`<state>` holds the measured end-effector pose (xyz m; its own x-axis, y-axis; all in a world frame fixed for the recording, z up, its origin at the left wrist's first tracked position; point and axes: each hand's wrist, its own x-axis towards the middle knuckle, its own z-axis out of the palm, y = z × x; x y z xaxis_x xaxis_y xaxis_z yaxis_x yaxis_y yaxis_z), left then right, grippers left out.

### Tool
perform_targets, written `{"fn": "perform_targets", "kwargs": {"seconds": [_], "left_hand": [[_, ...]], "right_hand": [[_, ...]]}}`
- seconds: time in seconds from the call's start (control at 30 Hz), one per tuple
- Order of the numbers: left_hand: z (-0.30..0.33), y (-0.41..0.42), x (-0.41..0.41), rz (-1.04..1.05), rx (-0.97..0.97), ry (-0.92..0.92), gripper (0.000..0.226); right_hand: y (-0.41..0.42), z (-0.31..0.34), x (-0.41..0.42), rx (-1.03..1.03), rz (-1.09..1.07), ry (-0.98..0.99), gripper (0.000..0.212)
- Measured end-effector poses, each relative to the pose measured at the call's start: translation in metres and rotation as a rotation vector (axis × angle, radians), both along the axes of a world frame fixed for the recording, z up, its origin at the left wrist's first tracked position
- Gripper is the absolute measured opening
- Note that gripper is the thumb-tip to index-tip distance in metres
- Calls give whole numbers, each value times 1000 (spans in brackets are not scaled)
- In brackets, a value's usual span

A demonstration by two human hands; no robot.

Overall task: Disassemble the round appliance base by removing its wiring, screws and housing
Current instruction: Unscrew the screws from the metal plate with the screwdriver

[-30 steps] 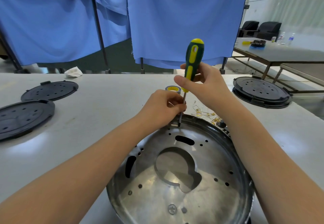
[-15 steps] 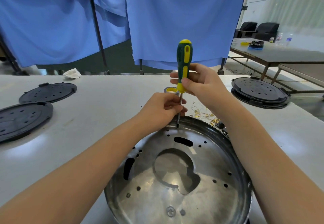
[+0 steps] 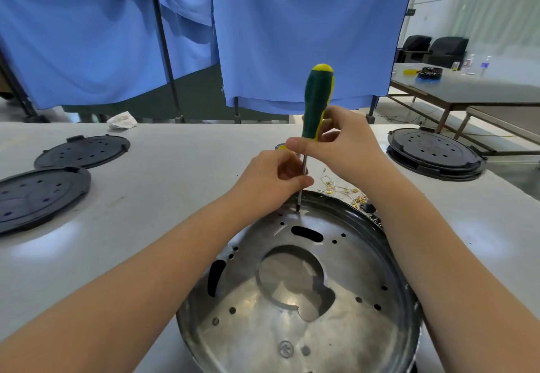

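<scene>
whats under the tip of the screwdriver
The screwdriver tip meets the far edge of the round metal base, steadied by the left hand. Any screw there can't be made out; the tip and fingers cover the spot.

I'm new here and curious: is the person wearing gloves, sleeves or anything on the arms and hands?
No. Both forearms are bare as far as the view shows, no sleeves or cuffs. The left hand and right hand have no gloves, rings, watch or bands, and the fingers are uncovered.

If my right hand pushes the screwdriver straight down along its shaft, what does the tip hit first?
Probably the far edge of the round silver metal base; the green and yellow screwdriver in the right hand already has its tip there, apparently on a screw.
</scene>
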<state>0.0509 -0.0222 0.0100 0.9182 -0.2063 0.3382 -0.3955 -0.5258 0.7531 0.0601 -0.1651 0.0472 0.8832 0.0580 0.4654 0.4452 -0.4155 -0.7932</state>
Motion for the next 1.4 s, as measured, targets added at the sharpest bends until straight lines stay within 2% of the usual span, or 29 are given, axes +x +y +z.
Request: {"fn": "perform_targets", "kwargs": {"seconds": [0.13, 0.3, 0.4, 0.57, 0.63, 0.73, 0.87, 1.07, 1.2, 1.3, 1.4], "left_hand": [[-1, 2, -2, -82, -103, 101, 15], [1, 2, 1, -22, -80, 78, 6], [-1, 0, 2, 9, 13, 5, 8], [-2, 1, 3, 6, 50, -9, 15], [-1, 0, 2, -17, 19, 14, 8], [-1, 1, -1, -100, -116, 112, 14], [3, 3, -1, -52, -100, 98, 8], [3, 4, 0, 45, -67, 35, 17], [3, 3, -1, 23, -58, 54, 10], [3, 0, -5, -58, -121, 150, 13], [4, -1, -5, -32, -69, 111, 9]], "right_hand": [[-4, 2, 1, 66, 60, 40, 35], [1, 0, 1, 111, 218, 95, 31], [2, -2, 1, 42, 157, 50, 34], [-1, -3, 3, -68, 52, -26, 37], [-3, -1, 4, -57, 48, -3, 38], [-4, 1, 3, 8, 134, 46, 38], [-1, 1, 2, 84, 243, 85, 34], [2, -3, 1, -38, 99, -15, 22], [1, -2, 2, -36, 128, 22, 13], [0, 1, 2, 85, 248, 118, 29], [0, 3, 1, 138, 275, 132, 38]]}}
